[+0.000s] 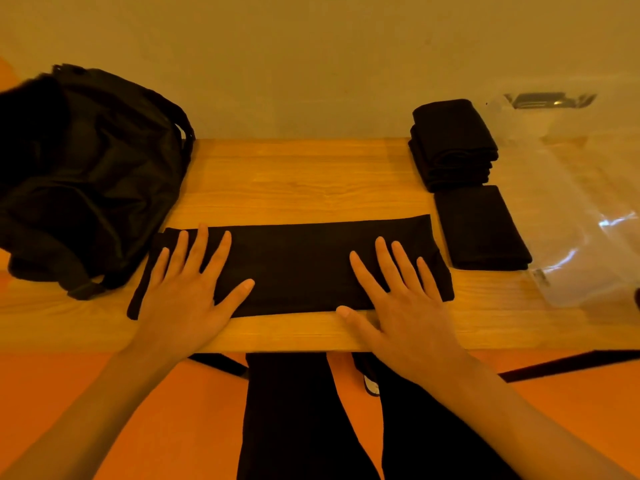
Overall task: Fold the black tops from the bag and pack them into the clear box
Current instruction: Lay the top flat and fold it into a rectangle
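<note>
Black: one top (298, 265) under left grip (183, 292) and right grip (405, 306), both splayed flat.

Head camera (wide-angle) — looking down, close — over the table (294, 174).

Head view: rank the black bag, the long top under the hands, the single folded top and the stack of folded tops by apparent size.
1. black bag
2. long top
3. single folded top and stack of folded tops: about alike; the stack lies farther back, so unranked.
</note>
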`<state>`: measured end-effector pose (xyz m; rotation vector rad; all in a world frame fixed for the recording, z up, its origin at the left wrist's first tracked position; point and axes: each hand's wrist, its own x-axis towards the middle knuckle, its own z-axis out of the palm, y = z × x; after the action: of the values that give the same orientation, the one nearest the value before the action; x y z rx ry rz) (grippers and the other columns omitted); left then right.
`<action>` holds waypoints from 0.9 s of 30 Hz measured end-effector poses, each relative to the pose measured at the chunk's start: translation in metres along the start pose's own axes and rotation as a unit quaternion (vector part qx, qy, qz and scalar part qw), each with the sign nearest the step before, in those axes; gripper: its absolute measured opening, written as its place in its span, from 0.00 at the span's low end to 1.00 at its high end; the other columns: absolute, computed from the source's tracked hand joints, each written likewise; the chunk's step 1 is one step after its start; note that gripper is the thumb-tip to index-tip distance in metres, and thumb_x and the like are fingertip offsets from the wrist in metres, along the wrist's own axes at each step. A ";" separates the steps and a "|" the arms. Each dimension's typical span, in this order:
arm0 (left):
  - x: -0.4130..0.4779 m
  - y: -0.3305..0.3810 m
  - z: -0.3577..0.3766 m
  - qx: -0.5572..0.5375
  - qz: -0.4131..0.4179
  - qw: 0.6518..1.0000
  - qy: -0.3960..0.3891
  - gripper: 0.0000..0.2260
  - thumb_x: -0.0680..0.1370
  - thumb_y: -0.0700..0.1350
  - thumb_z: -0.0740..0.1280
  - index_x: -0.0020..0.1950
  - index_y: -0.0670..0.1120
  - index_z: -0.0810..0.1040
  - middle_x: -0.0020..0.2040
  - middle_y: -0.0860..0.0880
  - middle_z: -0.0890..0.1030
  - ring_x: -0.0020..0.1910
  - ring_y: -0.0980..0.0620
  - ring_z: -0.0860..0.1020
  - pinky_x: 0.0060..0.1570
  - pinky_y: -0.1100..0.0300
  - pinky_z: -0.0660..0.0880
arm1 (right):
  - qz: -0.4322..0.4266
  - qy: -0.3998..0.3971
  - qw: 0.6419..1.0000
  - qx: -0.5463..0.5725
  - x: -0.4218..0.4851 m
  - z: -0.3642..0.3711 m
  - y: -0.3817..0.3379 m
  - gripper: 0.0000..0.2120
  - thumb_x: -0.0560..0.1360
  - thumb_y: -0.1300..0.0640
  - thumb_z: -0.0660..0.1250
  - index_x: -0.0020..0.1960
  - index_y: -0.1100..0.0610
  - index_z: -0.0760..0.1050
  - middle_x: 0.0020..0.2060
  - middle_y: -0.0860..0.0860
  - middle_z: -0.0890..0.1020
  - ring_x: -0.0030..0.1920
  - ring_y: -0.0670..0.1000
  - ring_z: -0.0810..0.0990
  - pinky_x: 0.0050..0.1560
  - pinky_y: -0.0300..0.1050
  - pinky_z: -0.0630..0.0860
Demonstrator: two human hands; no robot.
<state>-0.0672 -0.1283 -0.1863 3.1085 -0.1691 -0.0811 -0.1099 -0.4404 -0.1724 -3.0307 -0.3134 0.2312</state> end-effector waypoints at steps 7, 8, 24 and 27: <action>-0.006 0.019 -0.015 0.004 0.005 0.998 0.064 0.36 0.77 0.73 0.36 0.82 0.57 0.43 0.83 0.46 0.42 0.82 0.46 0.40 0.80 0.45 0.39 | 0.007 0.057 0.998 0.003 0.028 -0.008 0.000 0.37 0.76 0.28 0.28 0.80 0.43 0.36 0.81 0.53 0.39 0.79 0.53 0.33 0.80 0.54 0.38; -0.004 0.019 -0.014 0.008 -0.006 0.999 0.050 0.37 0.76 0.73 0.34 0.82 0.57 0.41 0.83 0.46 0.40 0.82 0.47 0.38 0.80 0.46 0.38 | 0.006 0.049 0.999 -0.001 0.036 -0.007 0.004 0.36 0.76 0.28 0.28 0.80 0.43 0.35 0.81 0.54 0.39 0.79 0.52 0.33 0.80 0.53 0.37; -0.016 -0.003 0.001 -0.016 -0.042 0.997 0.060 0.41 0.76 0.74 0.39 0.83 0.53 0.53 0.83 0.42 0.50 0.82 0.45 0.45 0.81 0.46 0.46 | 0.037 0.034 0.999 -0.002 0.024 -0.008 0.034 0.40 0.72 0.28 0.25 0.80 0.42 0.34 0.81 0.55 0.39 0.79 0.53 0.33 0.78 0.51 0.36; -0.018 0.015 -0.009 -0.031 -0.033 0.993 0.109 0.38 0.79 0.70 0.44 0.82 0.49 0.60 0.82 0.40 0.56 0.82 0.42 0.50 0.80 0.45 0.48 | 0.010 0.084 0.996 0.010 0.024 -0.012 0.007 0.36 0.77 0.31 0.29 0.81 0.44 0.38 0.81 0.56 0.40 0.80 0.54 0.34 0.79 0.52 0.35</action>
<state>-0.0864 -0.1410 -0.1758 3.0310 -0.0579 0.2460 -0.0837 -0.4430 -0.1647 -3.0076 -0.2671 -0.0184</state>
